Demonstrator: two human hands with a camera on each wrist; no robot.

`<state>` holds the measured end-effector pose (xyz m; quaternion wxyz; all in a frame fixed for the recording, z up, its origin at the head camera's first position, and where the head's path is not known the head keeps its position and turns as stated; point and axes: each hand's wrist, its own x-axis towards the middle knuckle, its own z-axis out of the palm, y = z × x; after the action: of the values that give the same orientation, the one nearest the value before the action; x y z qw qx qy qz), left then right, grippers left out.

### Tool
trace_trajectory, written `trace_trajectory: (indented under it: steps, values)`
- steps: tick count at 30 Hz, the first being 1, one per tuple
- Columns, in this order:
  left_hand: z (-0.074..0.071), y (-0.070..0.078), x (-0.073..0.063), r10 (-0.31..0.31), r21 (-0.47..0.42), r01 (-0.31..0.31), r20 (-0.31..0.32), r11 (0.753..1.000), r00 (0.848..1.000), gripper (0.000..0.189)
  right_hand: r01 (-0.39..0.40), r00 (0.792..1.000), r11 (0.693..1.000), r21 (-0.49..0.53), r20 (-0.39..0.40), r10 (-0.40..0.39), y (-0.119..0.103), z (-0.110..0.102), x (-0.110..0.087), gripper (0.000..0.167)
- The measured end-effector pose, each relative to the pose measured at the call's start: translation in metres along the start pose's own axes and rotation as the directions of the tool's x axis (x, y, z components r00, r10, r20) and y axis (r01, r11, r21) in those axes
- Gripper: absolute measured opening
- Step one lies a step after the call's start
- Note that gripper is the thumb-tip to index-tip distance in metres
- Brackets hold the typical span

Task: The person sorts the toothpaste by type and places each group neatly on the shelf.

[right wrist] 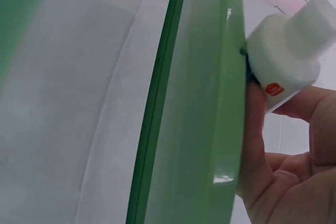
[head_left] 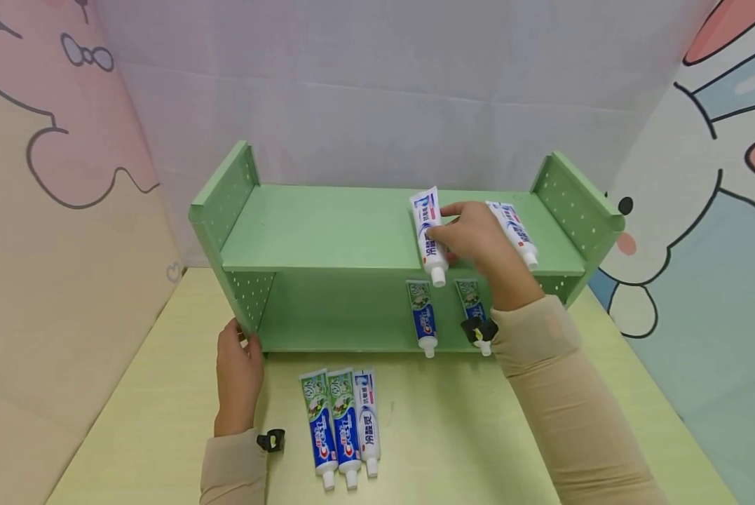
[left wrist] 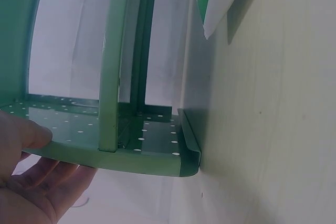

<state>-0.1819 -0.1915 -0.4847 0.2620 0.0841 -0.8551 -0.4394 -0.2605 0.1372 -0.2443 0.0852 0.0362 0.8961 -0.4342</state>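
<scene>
My right hand (head_left: 472,235) holds a white toothpaste tube (head_left: 426,224) over the upper shelf, its cap jutting past the front edge. In the right wrist view, the tube's white cap end (right wrist: 286,51) shows beside the shelf edge, fingers around the tube. My left hand (head_left: 238,372) grips the lower left side panel of the green shelf rack (head_left: 314,228). Seen from the left wrist, the thumb lies on one face of that perforated panel (left wrist: 68,129) and the fingers are on the other. A second white toothpaste tube (head_left: 514,231) lies farther right on the upper shelf.
Two green-and-blue Crest tubes, a left one (head_left: 423,315) and a right one (head_left: 472,301), lie on the lower shelf. On the table (head_left: 137,407), two more Crest tubes (head_left: 345,421) and a white tube (head_left: 367,421) lie side by side before the rack.
</scene>
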Motion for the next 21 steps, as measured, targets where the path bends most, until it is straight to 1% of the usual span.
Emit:
trace_trajectory:
  steps: [8, 21]
  values:
    - [0.0005, -0.0015, -0.0003, 0.003, -0.001, -0.003, -0.003, 1.0, 1.0, 0.039, 0.003, 1.0, 0.995, -0.096, -0.014, -0.004, 0.0017, 0.0007, 0.0028, 0.054]
    - [0.0006, -0.0013, 0.0004, -0.017, -0.001, 0.017, 0.005, 1.0, 1.0, 0.04, 0.022, 0.999, 0.982, -0.185, -0.044, -0.03, 0.0044, 0.0018, 0.0071, 0.053]
